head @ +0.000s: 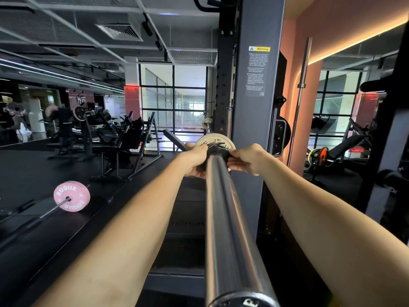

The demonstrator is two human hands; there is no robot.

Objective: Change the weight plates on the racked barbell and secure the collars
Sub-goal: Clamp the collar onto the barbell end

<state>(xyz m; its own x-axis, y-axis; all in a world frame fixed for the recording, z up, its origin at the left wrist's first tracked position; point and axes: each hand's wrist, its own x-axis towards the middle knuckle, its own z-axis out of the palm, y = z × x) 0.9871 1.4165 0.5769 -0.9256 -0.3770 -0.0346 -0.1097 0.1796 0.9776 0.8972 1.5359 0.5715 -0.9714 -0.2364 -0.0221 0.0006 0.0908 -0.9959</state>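
both hands, left (197, 160) and right (247, 159), gripping the collar (218, 151) | it's tight against the plate (213, 140) | looks like they're locking it so the plate can't slide off the sleeve (223, 218)

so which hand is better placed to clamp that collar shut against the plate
Probably the right hand: its fingers pinch the black collar from the side, at what looks like the clamp. The left hand cups the collar's other side on the steel barbell sleeve, steadying it against the pale round plate.
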